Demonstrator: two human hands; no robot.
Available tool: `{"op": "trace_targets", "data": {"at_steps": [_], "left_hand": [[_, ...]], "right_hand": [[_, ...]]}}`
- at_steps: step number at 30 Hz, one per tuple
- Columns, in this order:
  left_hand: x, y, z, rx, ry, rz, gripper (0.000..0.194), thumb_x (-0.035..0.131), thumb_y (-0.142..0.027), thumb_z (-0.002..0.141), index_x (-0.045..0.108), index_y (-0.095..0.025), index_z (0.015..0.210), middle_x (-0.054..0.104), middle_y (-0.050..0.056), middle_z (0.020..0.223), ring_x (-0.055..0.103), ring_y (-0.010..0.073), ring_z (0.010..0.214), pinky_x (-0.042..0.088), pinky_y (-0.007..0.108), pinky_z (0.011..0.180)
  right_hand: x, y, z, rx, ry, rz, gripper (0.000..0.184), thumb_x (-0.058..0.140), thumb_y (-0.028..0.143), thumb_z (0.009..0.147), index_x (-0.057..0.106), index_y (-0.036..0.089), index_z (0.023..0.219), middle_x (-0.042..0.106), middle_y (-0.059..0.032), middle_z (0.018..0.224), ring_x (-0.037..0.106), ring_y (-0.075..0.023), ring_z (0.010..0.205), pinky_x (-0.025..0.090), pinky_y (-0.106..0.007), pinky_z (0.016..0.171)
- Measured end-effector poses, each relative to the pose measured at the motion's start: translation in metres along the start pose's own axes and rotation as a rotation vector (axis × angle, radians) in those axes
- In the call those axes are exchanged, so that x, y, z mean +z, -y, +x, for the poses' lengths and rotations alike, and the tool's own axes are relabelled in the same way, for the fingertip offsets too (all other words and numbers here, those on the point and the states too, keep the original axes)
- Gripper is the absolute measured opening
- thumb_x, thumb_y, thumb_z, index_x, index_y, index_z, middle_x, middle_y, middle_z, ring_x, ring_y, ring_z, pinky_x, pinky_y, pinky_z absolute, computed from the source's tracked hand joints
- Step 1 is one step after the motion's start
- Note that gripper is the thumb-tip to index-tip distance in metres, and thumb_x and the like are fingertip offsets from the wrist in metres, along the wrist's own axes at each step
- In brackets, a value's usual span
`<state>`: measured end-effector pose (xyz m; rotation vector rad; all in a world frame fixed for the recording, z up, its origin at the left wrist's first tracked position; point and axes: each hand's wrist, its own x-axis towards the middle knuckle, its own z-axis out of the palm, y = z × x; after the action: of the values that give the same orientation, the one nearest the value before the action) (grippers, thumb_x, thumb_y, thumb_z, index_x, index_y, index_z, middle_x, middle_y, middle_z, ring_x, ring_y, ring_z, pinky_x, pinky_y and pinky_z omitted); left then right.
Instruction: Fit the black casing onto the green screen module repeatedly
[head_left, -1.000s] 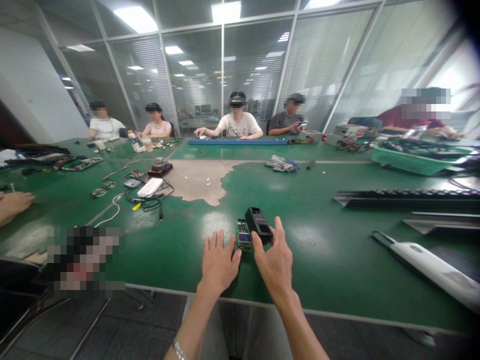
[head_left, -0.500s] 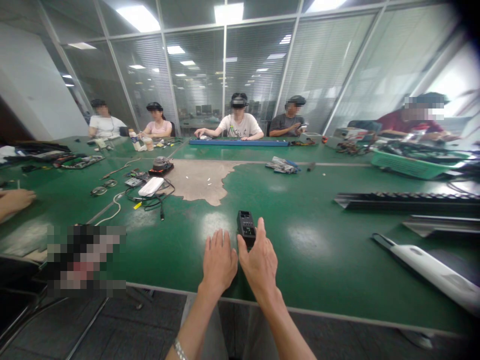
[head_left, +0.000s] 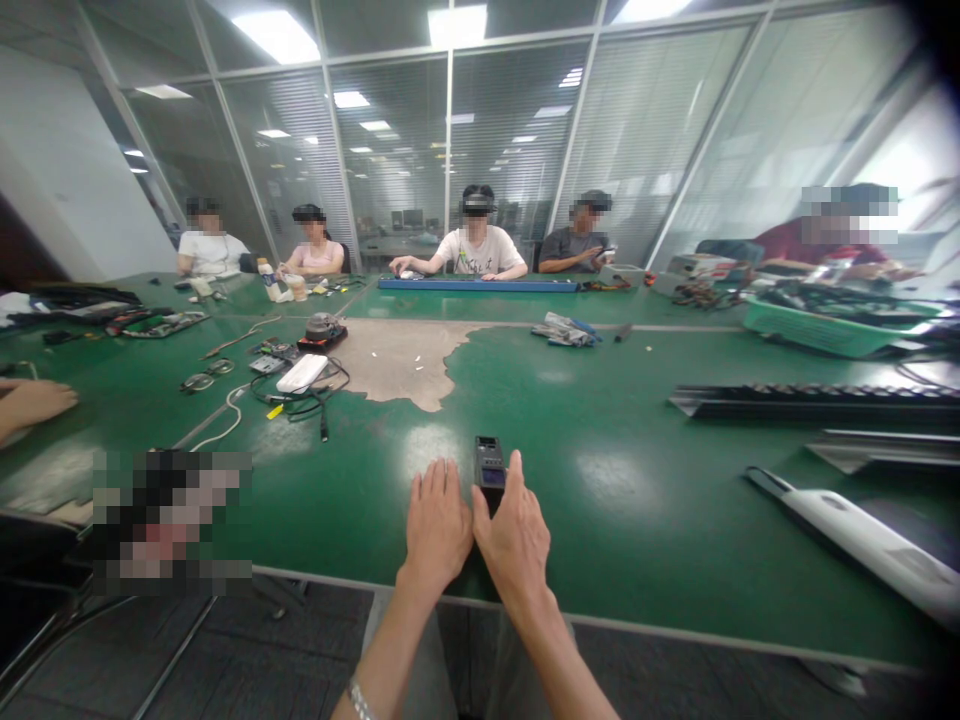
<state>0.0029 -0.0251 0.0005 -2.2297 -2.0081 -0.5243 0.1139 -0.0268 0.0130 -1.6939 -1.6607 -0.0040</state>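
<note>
A small black box-shaped device [head_left: 491,462] with a little dark bluish screen is near the front edge of the green table. My right hand [head_left: 517,535] is closed about its near end, thumb on the left side and forefinger along the right. The other right fingers and the lower part of the device are hidden by the hand. My left hand [head_left: 437,520] lies flat, palm down on the tabletop, fingers stretched forward, holding nothing. Its thumb side is close beside the right thumb.
The green table [head_left: 615,560] has a bare brown patch [head_left: 397,360]. Left are a white box-shaped device [head_left: 302,373], cables and glasses [head_left: 208,375]. Right are a white elongated device [head_left: 862,535], dark metal channels [head_left: 810,402] and a green basket [head_left: 817,332]. Gloves [head_left: 564,330] lie farther back. Several people sit around.
The black device has come slightly nearer to me and tipped, so its bluish screen now shows. My right hand has shifted a little left and down with it. My left hand stays put.
</note>
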Motion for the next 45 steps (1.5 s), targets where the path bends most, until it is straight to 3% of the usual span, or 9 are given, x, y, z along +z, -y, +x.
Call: {"op": "trace_targets", "data": {"at_steps": [9, 16, 24, 31, 37, 45], "left_hand": [[0.001, 0.000, 0.000, 0.011, -0.020, 0.025, 0.051, 0.035, -0.026, 0.098, 0.037, -0.010, 0.146, 0.044, 0.015, 0.149, 0.036, 0.0273, 0.140, 0.028, 0.049, 0.116], [0.000, 0.001, -0.001, 0.028, 0.009, 0.010, 0.053, 0.035, -0.033, 0.100, 0.037, -0.011, 0.147, 0.040, 0.013, 0.152, 0.031, 0.0296, 0.143, 0.025, 0.050, 0.117], [-0.005, -0.002, -0.001, 0.024, 0.041, 0.011, 0.053, 0.039, -0.037, 0.098, 0.039, -0.016, 0.146, 0.040, 0.012, 0.153, 0.030, 0.0312, 0.143, 0.023, 0.052, 0.117], [-0.006, -0.002, -0.001, 0.024, 0.035, -0.003, 0.050, 0.037, -0.040, 0.099, 0.042, -0.020, 0.145, 0.040, 0.010, 0.153, 0.029, 0.0313, 0.143, 0.023, 0.054, 0.116], [-0.007, -0.002, -0.001, 0.025, 0.034, -0.010, 0.051, 0.035, -0.044, 0.100, 0.041, -0.022, 0.146, 0.040, 0.010, 0.153, 0.030, 0.0314, 0.143, 0.024, 0.054, 0.115], [-0.006, -0.002, -0.001, 0.032, 0.027, -0.001, 0.048, 0.034, -0.039, 0.101, 0.043, -0.021, 0.144, 0.041, 0.010, 0.152, 0.030, 0.0304, 0.143, 0.023, 0.053, 0.116]], "right_hand": [[0.004, -0.004, 0.001, -0.001, -0.017, 0.011, 0.085, 0.051, 0.049, 0.090, 0.015, 0.005, 0.153, 0.054, -0.0233, 0.137, 0.056, -0.0332, 0.114, 0.049, -0.043, 0.090], [0.004, -0.002, 0.004, 0.026, 0.024, 0.018, 0.078, 0.049, 0.043, 0.091, 0.017, 0.007, 0.153, 0.063, -0.0205, 0.123, 0.062, -0.0314, 0.103, 0.051, -0.042, 0.083], [-0.016, 0.004, 0.022, 0.055, -0.076, 0.164, 0.079, 0.052, 0.046, 0.090, 0.020, 0.010, 0.153, 0.061, -0.0212, 0.128, 0.062, -0.0316, 0.107, 0.050, -0.045, 0.088], [-0.031, -0.025, 0.034, 0.119, -0.151, 0.184, 0.081, 0.054, 0.047, 0.088, 0.021, 0.011, 0.153, 0.061, -0.0206, 0.129, 0.061, -0.0322, 0.114, 0.048, -0.047, 0.094], [-0.019, -0.049, 0.021, 0.155, -0.081, 0.156, 0.080, 0.052, 0.046, 0.088, 0.021, 0.011, 0.153, 0.060, -0.0197, 0.132, 0.061, -0.0332, 0.116, 0.049, -0.047, 0.095], [-0.009, -0.057, 0.015, 0.099, -0.067, 0.136, 0.078, 0.050, 0.045, 0.091, 0.018, 0.010, 0.153, 0.057, -0.0196, 0.136, 0.059, -0.0319, 0.119, 0.050, -0.045, 0.095]]}}
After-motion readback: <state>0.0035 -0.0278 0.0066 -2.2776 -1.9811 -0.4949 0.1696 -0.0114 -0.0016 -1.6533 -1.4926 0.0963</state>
